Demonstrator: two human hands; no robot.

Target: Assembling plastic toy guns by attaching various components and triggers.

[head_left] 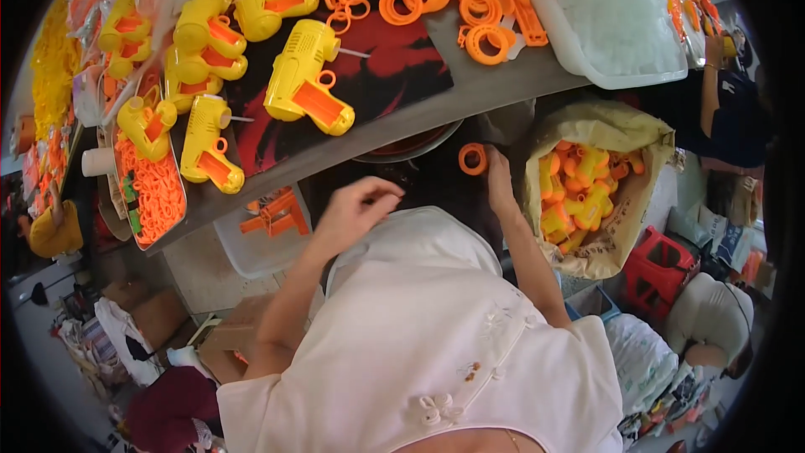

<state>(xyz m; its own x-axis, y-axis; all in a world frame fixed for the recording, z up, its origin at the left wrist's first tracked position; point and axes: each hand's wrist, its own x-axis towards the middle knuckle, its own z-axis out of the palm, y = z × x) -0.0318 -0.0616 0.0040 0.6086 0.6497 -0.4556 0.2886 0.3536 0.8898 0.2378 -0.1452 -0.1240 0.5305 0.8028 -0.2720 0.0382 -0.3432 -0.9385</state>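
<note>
The right hand [499,174], nearly closed, held an orange round plastic ring [462,159], while the left hand [359,205] curled loosely, apparently empty.

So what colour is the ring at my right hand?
The ring at your right hand is orange, seen best in the head view.

The ring [463,161] looks smooth plastic, the gun-shaped casings [300,63] glossy plastic, the shirt [386,327] cloth.

A bare strip along the front edge of the dark worktop [495,84] leaves passage between yellow-and-orange gun-shaped plastic shells [302,54] at left and a translucent white plastic tub [633,81] at right. Off that edge, a crumpled beige sack [654,149] blocks the right hand's [500,180] outer side.
</note>
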